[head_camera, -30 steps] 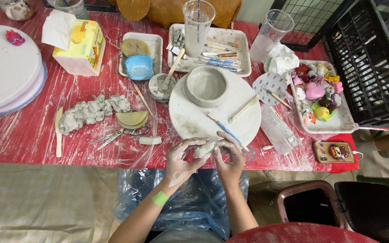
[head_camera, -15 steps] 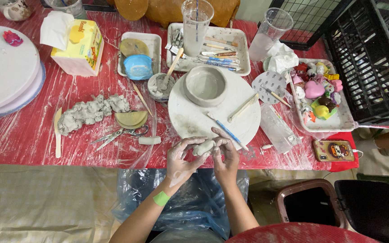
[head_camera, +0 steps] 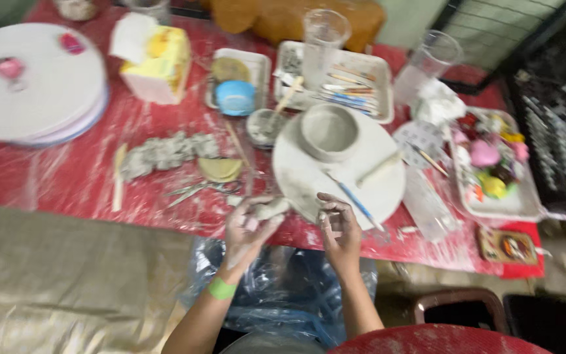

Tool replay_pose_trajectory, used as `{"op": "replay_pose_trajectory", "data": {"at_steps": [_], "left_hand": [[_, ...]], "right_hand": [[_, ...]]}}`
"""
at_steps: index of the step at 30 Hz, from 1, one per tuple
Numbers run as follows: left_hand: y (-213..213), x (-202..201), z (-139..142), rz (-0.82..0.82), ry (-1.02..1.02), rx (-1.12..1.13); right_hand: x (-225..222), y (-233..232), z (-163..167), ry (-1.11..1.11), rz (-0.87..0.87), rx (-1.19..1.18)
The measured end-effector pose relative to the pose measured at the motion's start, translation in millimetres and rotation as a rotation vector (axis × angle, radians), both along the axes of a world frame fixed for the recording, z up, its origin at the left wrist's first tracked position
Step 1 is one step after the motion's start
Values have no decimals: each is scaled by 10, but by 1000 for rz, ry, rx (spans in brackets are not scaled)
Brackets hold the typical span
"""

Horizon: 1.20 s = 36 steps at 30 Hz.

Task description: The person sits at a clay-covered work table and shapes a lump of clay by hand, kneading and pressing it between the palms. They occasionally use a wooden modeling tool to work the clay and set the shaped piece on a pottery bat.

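Two hands: both bare and clay-smeared, at the near edge of the red plastic-covered table (head_camera: pixel 67 177).
Left hand (head_camera: pixel 247 226): fingers curled around a small grey lump of clay (head_camera: pixel 271 208), holding it just above the table edge; a green band (head_camera: pixel 221 288) circles the wrist.
Right hand (head_camera: pixel 337 223): loosely curled and holding nothing, fingertips near the rim of the round white board (head_camera: pixel 375 190), apart from the lump.
Board: carries a grey clay bowl (head_camera: pixel 327 131) upright, and a blue-handled tool (head_camera: pixel 355 202) lying near the right hand.
Left of the board: a yellowish sponge (head_camera: pixel 220 169) and a row of grey clay chunks (head_camera: pixel 165 152).
Farther back: a blue cup (head_camera: pixel 235 97) in a small white tray, a white tray of modelling tools (head_camera: pixel 355 88), a yellow tissue box (head_camera: pixel 158 59).
Far left: a stack of round white boards (head_camera: pixel 40 98).
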<state>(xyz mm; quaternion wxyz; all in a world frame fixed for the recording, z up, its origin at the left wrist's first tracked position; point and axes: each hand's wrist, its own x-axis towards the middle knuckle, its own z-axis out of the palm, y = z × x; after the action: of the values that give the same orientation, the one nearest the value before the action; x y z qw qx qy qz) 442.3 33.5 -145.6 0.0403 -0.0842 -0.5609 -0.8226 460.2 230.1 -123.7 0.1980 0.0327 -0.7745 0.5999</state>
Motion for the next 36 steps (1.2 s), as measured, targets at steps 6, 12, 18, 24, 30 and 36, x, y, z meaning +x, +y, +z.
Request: {"op": "replay_pose_trajectory", "data": {"at_steps": [6,12,18,24,30,36], "left_hand": [[-1298,172,-34,544,-6,-193],[-1908,185,11,669,-34,-141],[-2021,87,57,528,-60,81],[-1905,54,98,393,-101,227],[-1668,-57,221,317,-77,225],[-1332,-51,279,200,-78,123]], "right_hand": [[-707,-907,105,40,217,447],[-2145,-2398,-141,4,495,726],[-2551,-2826,-424,22,667,582],[-2361,-3063,-527,86,429,731],[-2137,-2758,-201,487,362,694],[-800,-1345,-69,-182,436,-48]]}}
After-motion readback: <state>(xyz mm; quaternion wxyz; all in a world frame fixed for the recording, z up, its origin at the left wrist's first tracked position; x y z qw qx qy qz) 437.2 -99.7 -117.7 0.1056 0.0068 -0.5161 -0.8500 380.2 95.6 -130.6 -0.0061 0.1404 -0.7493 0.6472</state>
